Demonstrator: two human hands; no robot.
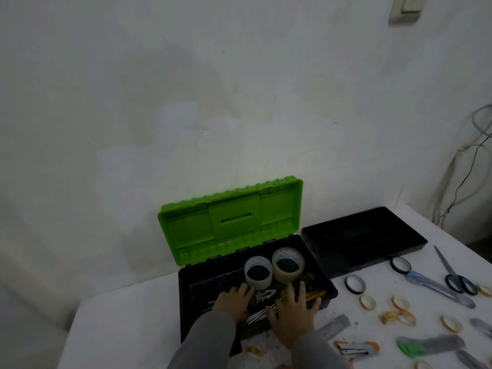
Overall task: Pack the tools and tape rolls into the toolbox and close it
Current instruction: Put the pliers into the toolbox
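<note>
A black toolbox [328, 284] stands open on the white table, its green lid [229, 222] upright against the wall. Inside stand two clear tape rolls [258, 274] [288, 265], with metal tools [262, 295] and a gold-coloured piece [315, 294] lying beside them. My left hand [234, 302] and my right hand [292, 312] reach into the box, fingers spread flat over the tools. To the right on the table lie several small tape rolls [354, 283] [400, 265] [367, 302], scissors [452, 272], a stapler [355, 348] and a green-and-grey cutter [428, 344].
A black tray insert [364, 235] sits on the table right of the toolbox. Cables [468, 166] hang down the wall at the far right, below a wall switch [406, 9]. The table's left edge runs near the toolbox's left side.
</note>
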